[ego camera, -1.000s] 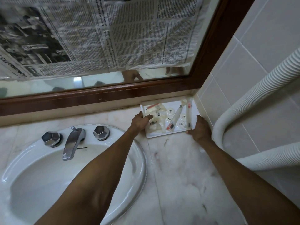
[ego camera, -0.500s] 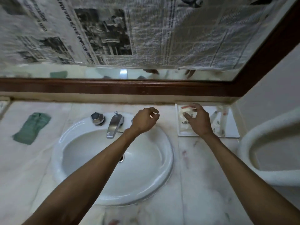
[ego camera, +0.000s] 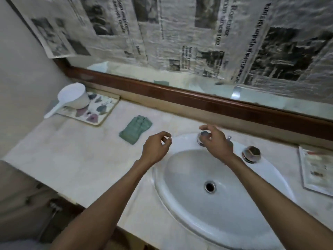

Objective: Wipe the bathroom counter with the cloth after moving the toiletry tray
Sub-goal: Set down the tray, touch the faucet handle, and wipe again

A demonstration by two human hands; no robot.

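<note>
A folded green cloth (ego camera: 135, 131) lies on the pale marble counter (ego camera: 75, 159), left of the sink. My left hand (ego camera: 156, 148) hovers just right of the cloth, fingers loosely curled and empty, not touching it. My right hand (ego camera: 215, 141) hangs over the back rim of the sink, above the left tap knob, fingers apart and empty. The white toiletry tray (ego camera: 317, 171) with small packets rests on the counter at the far right edge, away from both hands.
A white oval sink (ego camera: 212, 199) with a drain and a right tap knob (ego camera: 251, 153) fills the middle. A floral tray (ego camera: 90, 110) carrying a white plastic scoop (ego camera: 72, 98) stands at the back left. The newspaper-covered mirror has a wooden frame (ego camera: 198, 100).
Both hands left the toiletry tray and travelled left across the sink. The view swung left, bringing the green cloth and floral tray into sight and pushing the toiletry tray to the right edge.
</note>
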